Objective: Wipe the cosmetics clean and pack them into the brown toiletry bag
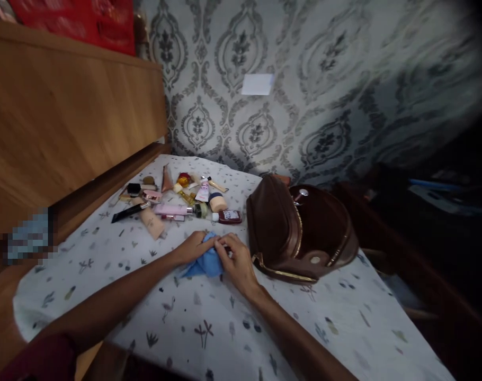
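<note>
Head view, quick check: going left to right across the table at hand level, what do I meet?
Black tube → beige tube → left hand → blue cloth → right hand → brown bag, all on the patterned tablecloth. Both hands grip the cloth.

item in right hand [238, 263] hidden, cosmetics labels [177, 203] unreadable

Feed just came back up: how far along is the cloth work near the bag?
Looks done: cosmetics lie spread on the table, and the brown bag sits unzipped beside them. In hand: left hand and right hand pinch the blue cloth. Left: can't tell.
</note>
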A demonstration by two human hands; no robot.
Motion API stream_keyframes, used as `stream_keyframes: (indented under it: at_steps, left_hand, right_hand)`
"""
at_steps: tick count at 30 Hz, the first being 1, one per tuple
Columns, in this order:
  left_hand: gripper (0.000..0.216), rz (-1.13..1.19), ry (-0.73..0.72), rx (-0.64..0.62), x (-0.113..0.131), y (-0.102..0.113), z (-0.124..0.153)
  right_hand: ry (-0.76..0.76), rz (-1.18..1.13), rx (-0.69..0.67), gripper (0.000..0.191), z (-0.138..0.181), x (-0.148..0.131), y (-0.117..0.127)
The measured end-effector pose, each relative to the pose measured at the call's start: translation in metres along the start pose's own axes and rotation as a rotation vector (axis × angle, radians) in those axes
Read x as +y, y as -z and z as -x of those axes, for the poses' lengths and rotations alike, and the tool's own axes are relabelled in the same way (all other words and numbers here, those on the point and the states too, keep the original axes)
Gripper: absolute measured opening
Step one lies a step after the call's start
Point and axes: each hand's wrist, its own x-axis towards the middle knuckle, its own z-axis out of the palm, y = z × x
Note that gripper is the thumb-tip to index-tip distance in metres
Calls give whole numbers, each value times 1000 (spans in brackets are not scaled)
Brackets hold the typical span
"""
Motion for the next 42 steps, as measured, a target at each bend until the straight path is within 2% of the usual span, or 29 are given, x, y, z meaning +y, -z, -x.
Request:
stream_keyframes:
  at_steps: [5, 17, 27, 42]
  left_hand:
    - [44, 16, -38, -10, 2, 1, 2]
    - [40, -32, -107, -20, 0, -1, 3]
    - [13, -67, -177, -7, 2, 0, 2]
    - [17, -105, -182, 31, -1, -1, 2]
  right_hand:
    - [-88, -102, 96, 33, 6, 3, -12]
    - [-89, -172, 113, 36, 6, 12, -10]
    - [-151, -202, 113, 37, 6, 20, -11]
    - [-179, -236, 95, 37, 6, 27, -13]
